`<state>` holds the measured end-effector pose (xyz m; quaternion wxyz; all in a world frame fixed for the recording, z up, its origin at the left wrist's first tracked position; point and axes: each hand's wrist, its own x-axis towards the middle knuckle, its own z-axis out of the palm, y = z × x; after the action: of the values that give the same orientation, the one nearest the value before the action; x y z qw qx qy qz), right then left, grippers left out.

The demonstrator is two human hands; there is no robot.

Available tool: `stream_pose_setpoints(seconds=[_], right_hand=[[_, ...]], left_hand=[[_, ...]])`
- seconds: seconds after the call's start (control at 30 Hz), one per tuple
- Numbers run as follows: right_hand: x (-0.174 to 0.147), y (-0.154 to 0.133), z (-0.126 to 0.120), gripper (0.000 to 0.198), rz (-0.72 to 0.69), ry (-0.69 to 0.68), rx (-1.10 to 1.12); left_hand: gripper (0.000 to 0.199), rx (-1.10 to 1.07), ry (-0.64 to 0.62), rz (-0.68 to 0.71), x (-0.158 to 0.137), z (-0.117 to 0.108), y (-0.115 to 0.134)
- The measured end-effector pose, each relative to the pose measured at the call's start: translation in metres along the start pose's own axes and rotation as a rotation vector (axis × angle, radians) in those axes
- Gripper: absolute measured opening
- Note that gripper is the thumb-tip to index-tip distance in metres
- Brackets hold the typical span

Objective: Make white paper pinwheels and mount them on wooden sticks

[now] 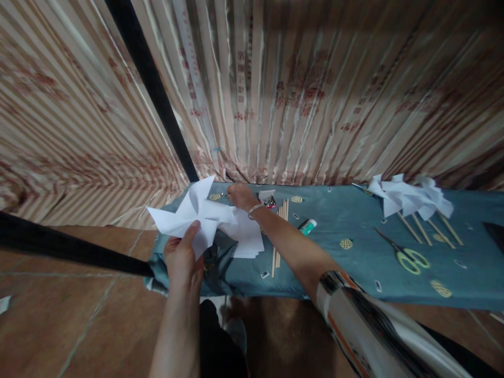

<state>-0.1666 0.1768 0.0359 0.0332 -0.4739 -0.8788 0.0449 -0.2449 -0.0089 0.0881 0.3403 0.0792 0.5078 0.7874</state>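
Observation:
My left hand (181, 257) grips a folded white paper pinwheel (192, 207), its thumb pressed near the centre and the blades spread out. At the back edge of the cloth-covered table, my right hand (241, 195) is closed with its fingertips down by some tiny shiny bits; anything inside the fingers is hidden. A small open box of shiny metal pieces (269, 201) stands just right of that wrist. Below the right hand lie white paper sheets (248, 239), partly behind the pinwheel. Several thin wooden sticks (277, 244) lie beside the paper, partly under my right forearm.
A green and white glue stick (308, 227) lies right of the sticks. Green-handled scissors (409, 260) and several pinwheels on sticks (405, 194) lie farther right on the blue-green cloth (334, 268). Black poles (157, 100) stand at the left, before a striped curtain (299, 94).

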Motion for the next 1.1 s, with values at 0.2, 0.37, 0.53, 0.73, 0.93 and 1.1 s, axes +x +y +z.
stream_pose_setpoints(seconds=[0.2,0.37,0.53,0.73,0.93,1.1], right_hand=[[-0.007,-0.003,-0.008,0.033,-0.003,0.041,0.035],[-0.072,0.007,-0.035,0.022,-0.024,0.136,0.076],[-0.197,0.058,-0.044,0.021,0.012,0.224,0.210],[-0.299,0.144,-0.015,0.021,0.307,0.313,0.476],[-0.312,0.167,-0.007,0.019,0.259,0.312,0.343],[-0.318,0.176,-0.005,0.020,0.229,0.323,0.285]], left_hand=[[0.017,0.006,-0.011,0.009,-0.004,0.007,-0.003],[0.016,-0.010,-0.066,0.004,-0.011,0.016,-0.006],[0.018,0.017,-0.150,-0.052,-0.028,0.027,-0.016],[0.026,0.043,-0.286,-0.078,-0.058,0.048,-0.042],[0.033,0.036,-0.407,-0.104,-0.083,0.073,-0.071],[0.031,0.053,-0.470,-0.135,-0.096,0.090,-0.089]])
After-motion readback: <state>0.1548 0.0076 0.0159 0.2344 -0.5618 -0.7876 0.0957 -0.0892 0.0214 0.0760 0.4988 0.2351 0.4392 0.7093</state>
